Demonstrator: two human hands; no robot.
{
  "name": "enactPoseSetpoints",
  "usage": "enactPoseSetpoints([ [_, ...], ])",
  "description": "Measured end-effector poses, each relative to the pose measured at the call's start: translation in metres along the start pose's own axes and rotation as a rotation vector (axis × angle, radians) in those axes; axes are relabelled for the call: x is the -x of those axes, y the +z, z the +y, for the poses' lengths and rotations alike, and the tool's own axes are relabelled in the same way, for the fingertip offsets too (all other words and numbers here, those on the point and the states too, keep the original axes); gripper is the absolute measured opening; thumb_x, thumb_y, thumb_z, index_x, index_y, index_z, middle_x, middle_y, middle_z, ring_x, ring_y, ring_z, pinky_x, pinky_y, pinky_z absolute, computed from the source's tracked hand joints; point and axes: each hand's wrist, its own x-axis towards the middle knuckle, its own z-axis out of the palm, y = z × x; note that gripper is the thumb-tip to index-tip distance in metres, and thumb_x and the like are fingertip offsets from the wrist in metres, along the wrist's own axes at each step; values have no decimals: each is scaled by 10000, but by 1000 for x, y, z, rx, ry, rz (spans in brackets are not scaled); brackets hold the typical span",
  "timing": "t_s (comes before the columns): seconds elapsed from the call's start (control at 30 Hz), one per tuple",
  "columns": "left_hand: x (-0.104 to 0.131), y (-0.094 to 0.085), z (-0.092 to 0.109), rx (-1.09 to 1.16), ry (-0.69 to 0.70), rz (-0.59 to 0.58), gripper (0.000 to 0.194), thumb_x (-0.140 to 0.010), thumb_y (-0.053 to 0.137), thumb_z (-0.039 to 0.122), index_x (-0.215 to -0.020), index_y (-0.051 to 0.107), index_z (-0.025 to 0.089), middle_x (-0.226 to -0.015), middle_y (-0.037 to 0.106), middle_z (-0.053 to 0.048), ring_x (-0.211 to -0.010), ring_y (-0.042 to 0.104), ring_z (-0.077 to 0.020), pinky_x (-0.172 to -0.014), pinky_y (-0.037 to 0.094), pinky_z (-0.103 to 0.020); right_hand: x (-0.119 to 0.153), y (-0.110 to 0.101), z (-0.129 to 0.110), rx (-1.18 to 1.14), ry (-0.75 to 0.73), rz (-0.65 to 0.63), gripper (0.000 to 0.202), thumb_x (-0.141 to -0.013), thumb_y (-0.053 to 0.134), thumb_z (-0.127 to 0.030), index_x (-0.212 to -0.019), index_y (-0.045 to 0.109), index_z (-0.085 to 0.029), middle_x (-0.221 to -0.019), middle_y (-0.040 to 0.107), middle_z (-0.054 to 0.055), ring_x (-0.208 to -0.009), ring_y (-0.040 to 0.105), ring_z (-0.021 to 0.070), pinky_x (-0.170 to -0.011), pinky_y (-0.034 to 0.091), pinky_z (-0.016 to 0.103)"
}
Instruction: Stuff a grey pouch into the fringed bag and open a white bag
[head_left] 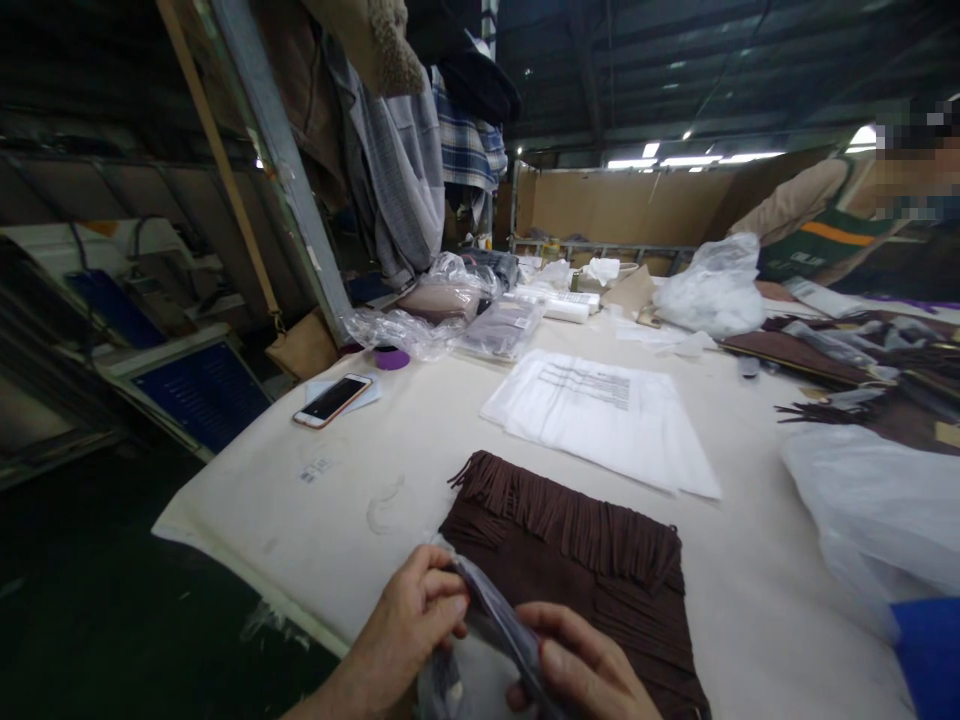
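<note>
My left hand (pixel 411 622) pinches one end of a long grey strip (pixel 496 618) that looks wrapped in clear plastic. Lower and to the right, my right hand (pixel 581 665) has its fingers closed round the same strip. Part of the strip hangs below my left hand, and its lower end runs out of view. Just beyond the hands, a dark brown fringed bag (pixel 559 560) lies flat on the pale table (pixel 300 540). The strip and my right hand cover its near left part.
White printed plastic bags (pixel 600 415) lie behind the fringed bag. A phone (pixel 334 400) and a purple tape roll (pixel 391 357) are at left. More fringed brown pieces (pixel 832 350) and clear plastic (pixel 877 510) lie at right. A co-worker (pixel 825 220) stands at far right.
</note>
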Motion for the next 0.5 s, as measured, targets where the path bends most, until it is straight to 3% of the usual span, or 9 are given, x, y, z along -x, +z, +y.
enactPoseSetpoints([
  [0.07, -2, -3, -4, -63, 45, 7, 355, -696, 528, 413, -931, 412, 173, -844, 631, -59, -661, 585, -150, -564, 426, -248, 1, -21, -21, 155, -12, -71, 396, -743, 622, -459, -1036, 611, -193, -786, 673, 40, -710, 640, 195, -614, 515, 263],
  [0.2, 6, -26, -23, -366, 104, 212, 280, -763, 451, 379, -956, 445, 175, -843, 600, -51, -717, 588, -171, -691, 466, -304, -1, -39, -36, 625, -287, -48, 211, -819, 516, -236, -999, 624, -228, -921, 652, 37, -839, 626, 163, -741, 507, 252],
  [0.3, 17, -37, -43, -674, 69, 346, 278, -770, 417, 348, -973, 462, 163, -866, 571, -72, -743, 592, -201, -728, 468, -355, 2, -37, -9, 803, -441, -39, 294, -831, 456, -135, -1083, 576, -227, -924, 640, 39, -831, 627, 132, -718, 510, 201],
  [0.4, 21, -32, -53, -879, 103, 332, 242, -787, 406, 297, -981, 480, 174, -902, 569, -78, -840, 592, -217, -760, 452, -361, 6, -32, 32, 1024, -611, 173, 337, -837, 432, -110, -1139, 551, -202, -989, 628, 79, -917, 605, 187, -783, 508, 277],
  [0.5, 12, -21, -53, -805, -3, 279, 216, -753, 421, 193, -960, 480, 178, -697, 559, -2, -701, 599, -179, -678, 449, -303, 5, -26, 58, 1187, -735, 386, 320, -849, 410, -118, -1105, 583, -199, -995, 633, 95, -963, 576, 243, -810, 486, 358],
])
